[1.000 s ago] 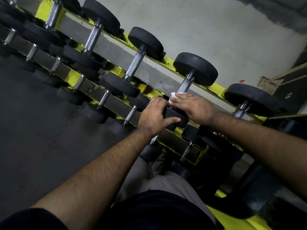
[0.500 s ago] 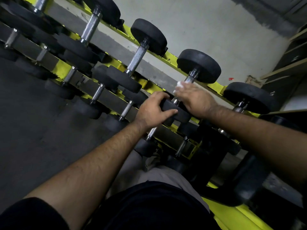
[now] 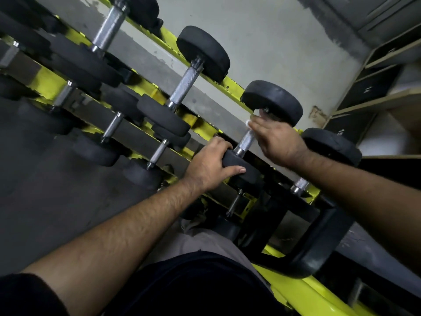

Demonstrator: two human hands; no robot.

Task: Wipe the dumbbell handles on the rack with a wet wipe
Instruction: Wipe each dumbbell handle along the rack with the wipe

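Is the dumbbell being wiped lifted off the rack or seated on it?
Cannot tell: left hand covers the near head of the dumbbell.

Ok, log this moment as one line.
left hand: grips near weight head | right hand: wet wipe at handle top

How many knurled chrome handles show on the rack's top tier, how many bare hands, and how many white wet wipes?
Knurled chrome handles, top tier: 4
Bare hands: 2, the left hand gripping a black rubber dumbbell head, the right hand holding the wipe
White wet wipe: 1
Total: 7
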